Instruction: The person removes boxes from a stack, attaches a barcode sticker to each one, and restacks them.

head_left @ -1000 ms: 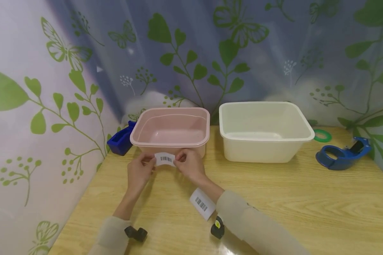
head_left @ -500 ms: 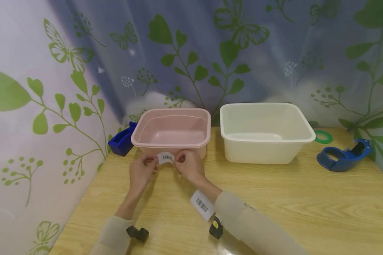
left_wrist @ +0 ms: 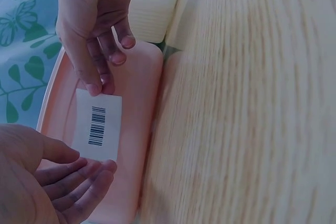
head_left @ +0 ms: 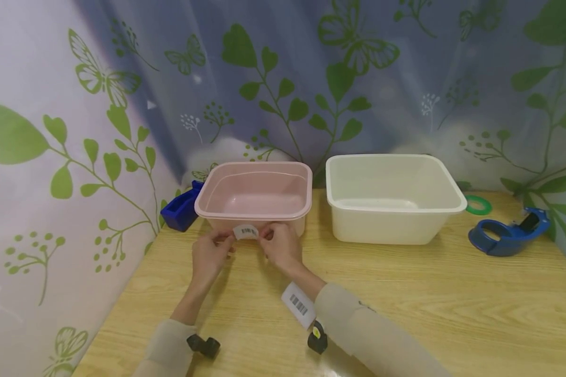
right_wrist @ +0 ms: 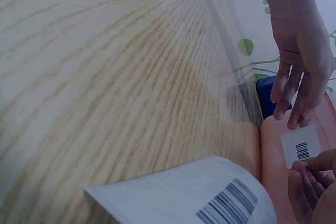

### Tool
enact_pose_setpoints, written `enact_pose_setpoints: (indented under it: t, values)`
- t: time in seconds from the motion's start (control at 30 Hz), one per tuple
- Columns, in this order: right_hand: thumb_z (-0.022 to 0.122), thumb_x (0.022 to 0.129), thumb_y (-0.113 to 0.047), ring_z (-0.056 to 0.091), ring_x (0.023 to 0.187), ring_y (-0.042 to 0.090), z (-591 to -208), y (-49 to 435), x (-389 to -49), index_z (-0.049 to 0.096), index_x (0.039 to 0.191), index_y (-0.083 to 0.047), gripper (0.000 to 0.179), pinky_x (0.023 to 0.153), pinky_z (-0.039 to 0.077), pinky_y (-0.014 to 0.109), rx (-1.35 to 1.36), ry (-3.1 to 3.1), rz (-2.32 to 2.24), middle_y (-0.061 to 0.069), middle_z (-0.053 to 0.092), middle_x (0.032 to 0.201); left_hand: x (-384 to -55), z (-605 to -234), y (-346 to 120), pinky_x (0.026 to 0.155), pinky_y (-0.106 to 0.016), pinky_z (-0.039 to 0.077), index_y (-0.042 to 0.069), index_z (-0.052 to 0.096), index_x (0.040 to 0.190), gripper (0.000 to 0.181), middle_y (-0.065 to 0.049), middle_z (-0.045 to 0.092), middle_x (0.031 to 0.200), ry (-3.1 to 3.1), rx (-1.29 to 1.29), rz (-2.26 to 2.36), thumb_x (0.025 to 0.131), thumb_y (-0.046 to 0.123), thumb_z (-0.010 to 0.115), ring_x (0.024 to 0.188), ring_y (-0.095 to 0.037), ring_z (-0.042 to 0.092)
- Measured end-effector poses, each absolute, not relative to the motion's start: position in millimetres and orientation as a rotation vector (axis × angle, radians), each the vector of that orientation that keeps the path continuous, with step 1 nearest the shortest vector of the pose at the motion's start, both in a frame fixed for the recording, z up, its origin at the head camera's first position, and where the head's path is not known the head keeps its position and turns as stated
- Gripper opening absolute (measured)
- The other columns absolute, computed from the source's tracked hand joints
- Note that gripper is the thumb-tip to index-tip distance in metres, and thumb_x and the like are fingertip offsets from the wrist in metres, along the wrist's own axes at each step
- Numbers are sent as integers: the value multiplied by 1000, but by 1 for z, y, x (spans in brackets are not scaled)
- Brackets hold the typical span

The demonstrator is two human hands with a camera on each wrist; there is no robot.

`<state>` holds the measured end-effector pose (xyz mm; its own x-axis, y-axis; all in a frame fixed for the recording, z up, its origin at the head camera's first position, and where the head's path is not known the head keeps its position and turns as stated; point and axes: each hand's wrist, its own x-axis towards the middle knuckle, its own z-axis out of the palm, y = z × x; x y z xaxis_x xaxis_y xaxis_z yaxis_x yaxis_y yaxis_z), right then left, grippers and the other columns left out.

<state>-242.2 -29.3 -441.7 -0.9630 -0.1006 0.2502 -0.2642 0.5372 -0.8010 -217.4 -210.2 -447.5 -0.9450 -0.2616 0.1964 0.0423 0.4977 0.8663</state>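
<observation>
Between my two hands a small white barcode label (head_left: 246,232) is stretched in front of the near wall of a pink plastic basin (head_left: 253,215). My left hand (head_left: 210,255) pinches its left end between thumb and fingers. At the other end my right hand (head_left: 282,245) pinches the label's right edge. In the left wrist view the barcode label (left_wrist: 97,124) lies close over the basin's pink side, its bars facing out. A second barcode label (head_left: 298,305), slightly curled, lies on the table beside my right forearm; it looms large in the right wrist view (right_wrist: 210,195).
A cream basin (head_left: 382,226) stands right of the pink one. Further right are a blue tape dispenser (head_left: 504,241) and a green tape roll (head_left: 478,204). A dark blue holder (head_left: 181,210) sits left of the pink basin, near the patterned curtain (head_left: 283,78).
The label between my hands has moved slightly toward the pink basin's wall and bows a little more. Both hands keep their pinch. The view has shifted slightly.
</observation>
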Motion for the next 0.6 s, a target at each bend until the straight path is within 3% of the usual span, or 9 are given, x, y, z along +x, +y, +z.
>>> enact_pose_setpoints:
  t: [0.3,0.6]
  values:
    - [78,89,-14,55,41,0,-441,-30,-243,82,87,-12,5,58,53,22,271,-2601,1353,-1,76,76,-217,-446,-209,56,-18,55,-3,76,109,17,-22,77,98,-2444,174,-1417,97,6,69,73,-26,75]
    - [78,91,-13,56,38,3,-440,-30,-243,83,91,-8,6,42,49,23,259,-2599,1429,3,78,81,-219,-444,-207,59,-23,60,-4,76,112,19,-24,76,101,-2448,178,-1437,98,6,67,73,-23,75]
